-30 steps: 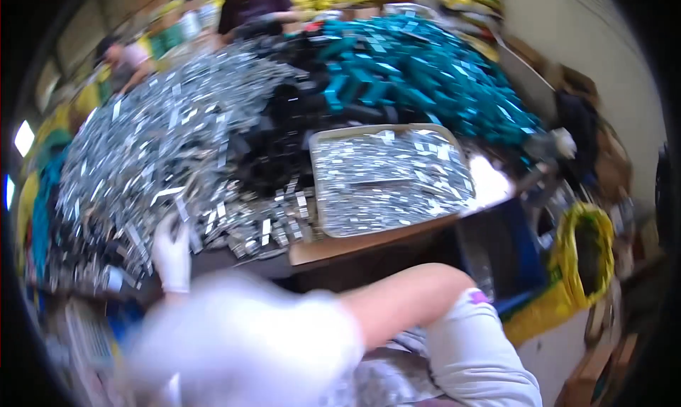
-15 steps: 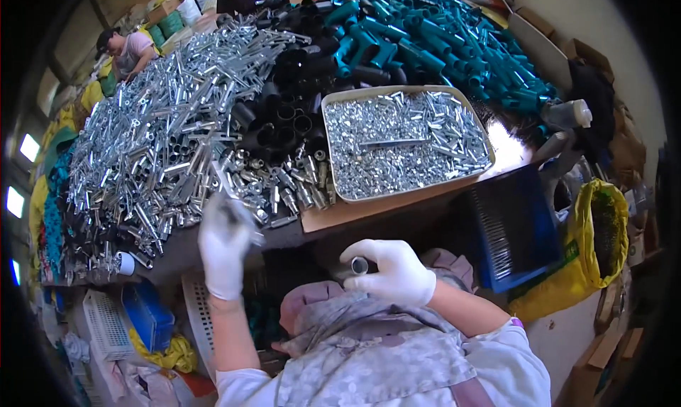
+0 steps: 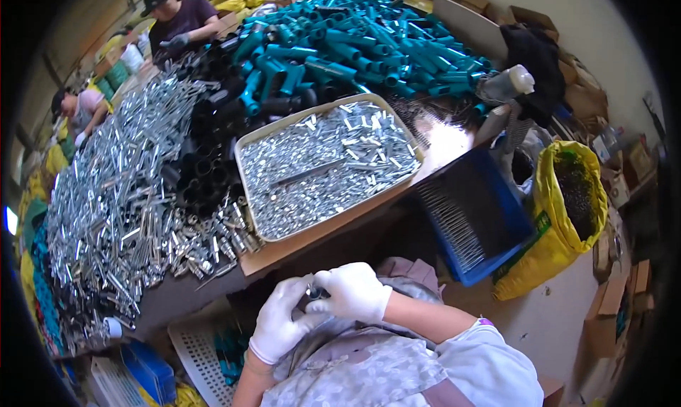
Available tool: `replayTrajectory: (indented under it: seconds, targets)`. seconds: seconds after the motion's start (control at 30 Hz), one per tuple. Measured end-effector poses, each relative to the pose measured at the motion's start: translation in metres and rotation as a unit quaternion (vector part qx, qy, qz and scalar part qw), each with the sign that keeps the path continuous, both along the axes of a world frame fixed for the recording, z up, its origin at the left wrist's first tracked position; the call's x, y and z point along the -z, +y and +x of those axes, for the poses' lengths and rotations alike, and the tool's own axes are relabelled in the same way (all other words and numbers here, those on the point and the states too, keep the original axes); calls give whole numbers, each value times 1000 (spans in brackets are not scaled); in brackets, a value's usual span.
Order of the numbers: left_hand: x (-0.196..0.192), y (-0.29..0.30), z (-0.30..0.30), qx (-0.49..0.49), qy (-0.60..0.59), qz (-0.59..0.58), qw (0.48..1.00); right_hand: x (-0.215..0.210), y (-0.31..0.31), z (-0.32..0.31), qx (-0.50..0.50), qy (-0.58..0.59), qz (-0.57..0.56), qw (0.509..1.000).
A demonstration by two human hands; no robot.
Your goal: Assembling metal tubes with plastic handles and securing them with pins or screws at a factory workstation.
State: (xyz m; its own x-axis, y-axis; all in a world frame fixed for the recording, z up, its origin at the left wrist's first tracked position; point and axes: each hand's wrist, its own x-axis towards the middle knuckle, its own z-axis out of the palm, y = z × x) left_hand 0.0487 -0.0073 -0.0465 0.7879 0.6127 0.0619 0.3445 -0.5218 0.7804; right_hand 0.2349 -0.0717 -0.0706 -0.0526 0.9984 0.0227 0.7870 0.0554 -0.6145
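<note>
in the head view, our hands have just come together. half a second ago the left hand (image 3: 284,311) was up by the silver metal parts (image 3: 135,187) with a piece in its fingers, while the right hand (image 3: 351,292) held a small dark ring apart from it. now both meet in front of the apron (image 3: 369,364), so we judge that the work has moved from picking at the heap to close handling. the view has swung too, and the tray (image 3: 241,176) sits further left in it.

the right thumb and forefinger curl round and pinch a dark piece (image 3: 318,292), whose end shows between them; the other right fingers fold in behind. the left fingers are bent and close together, their tips just beside that piece, the thumb pointing towards the right palm. we cannot tell whether the left tips grip the piece or only steady it, nor whether the silver part is in there, since the gloves hide it.

from our hands, the tray of small metal bits lies at twelve o'clock, with teal tubes (image 3: 355,56) beyond. the silver heap spreads at ten, black tubes (image 3: 202,169) between ten and eleven, a blue bin (image 3: 521,226) at two, a white crate (image 3: 191,350) at eight.
</note>
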Motion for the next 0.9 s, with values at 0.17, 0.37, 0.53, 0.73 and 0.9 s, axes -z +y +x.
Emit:
replayTrajectory:
  seconds: [0.17, 0.37, 0.53, 0.73, 0.9]
  targets:
    - [14, -10, 14, -59, -1, 38, 998, -2, -7, 16, -45, 197, 21, 979]
    - [15, -11, 9, -140, -97, -31, 985, -41, -1, 142, 226, 248, 250, 908]
    - [10, -6, 5, -202, -181, -72, 960, -56, 6, 205, 227, -7, 343, 912]
    - [1, -8, 12, -191, -201, -47, 959, -36, 85, 317, 358, -219, 183, 889]
    - [8, -14, 6, -211, -203, -53, 955, -32, 128, 335, 348, -272, -6, 897]
